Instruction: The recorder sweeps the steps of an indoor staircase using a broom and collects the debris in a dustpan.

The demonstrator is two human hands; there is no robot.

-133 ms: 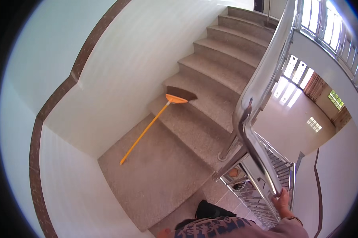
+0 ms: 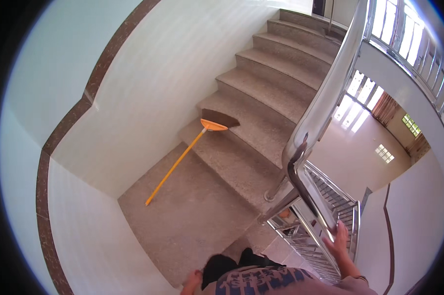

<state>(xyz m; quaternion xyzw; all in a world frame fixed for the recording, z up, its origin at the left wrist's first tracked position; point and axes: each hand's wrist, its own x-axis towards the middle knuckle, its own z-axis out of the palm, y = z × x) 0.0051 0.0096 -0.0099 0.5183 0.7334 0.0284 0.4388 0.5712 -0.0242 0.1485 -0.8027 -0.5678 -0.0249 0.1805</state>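
At the lower end of the shiny metal handrail (image 2: 300, 172), my right hand (image 2: 339, 243) lies against the rail with its fingers stretched out and the thumb apart. My left hand (image 2: 192, 280) shows only in part at the lower edge, beside my dark-clad leg (image 2: 218, 266); its fingers are not clear. A broom (image 2: 175, 167) with a yellow-orange handle and dark bristles lies out of reach of both hands. Its head rests on the lower stairs, and the handle slants down onto the landing (image 2: 182, 221).
Brown speckled stairs (image 2: 266, 88) climb away to the upper right, along a white wall (image 2: 173, 64) at left. Metal balusters (image 2: 310, 236) border an open stairwell at right, with a shiny floor (image 2: 350, 132) far below. Another railing (image 2: 418, 44) runs at the upper right.
My right hand has loosened from its wrap on the rail, its fingers now straighter. My left hand and a dark-clad leg have come further into view. The broom has not moved on the stairs.
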